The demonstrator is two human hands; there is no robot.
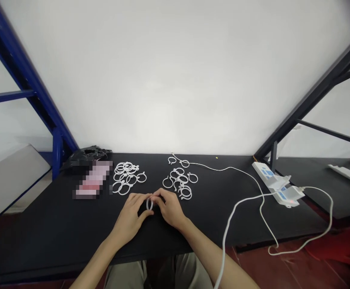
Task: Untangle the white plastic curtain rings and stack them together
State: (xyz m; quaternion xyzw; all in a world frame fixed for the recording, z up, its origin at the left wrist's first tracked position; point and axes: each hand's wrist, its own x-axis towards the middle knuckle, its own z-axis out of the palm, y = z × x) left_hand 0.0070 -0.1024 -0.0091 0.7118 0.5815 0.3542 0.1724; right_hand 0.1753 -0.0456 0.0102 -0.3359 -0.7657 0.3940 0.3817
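Between my two hands a white plastic ring (147,204) is held upright, just above the black table. My left hand (131,212) grips it from the left, thumb below and fingers on top. My right hand (169,207) pinches at the ring's upper right with thumb and forefinger; the exact contact is partly hidden by the fingers. Beyond my left hand lies a pile of white rings (127,176), closed-looking and overlapping. Behind my right hand is a second loose group of white rings (181,180), some of them with visible gaps and small end tabs.
A white power strip (279,188) lies at the right, with a white cable (230,216) looping over the table edge. At the back left are a black plastic bag (87,155) and a blurred pink item (95,178). Blue and black metal frames flank the table (72,228).
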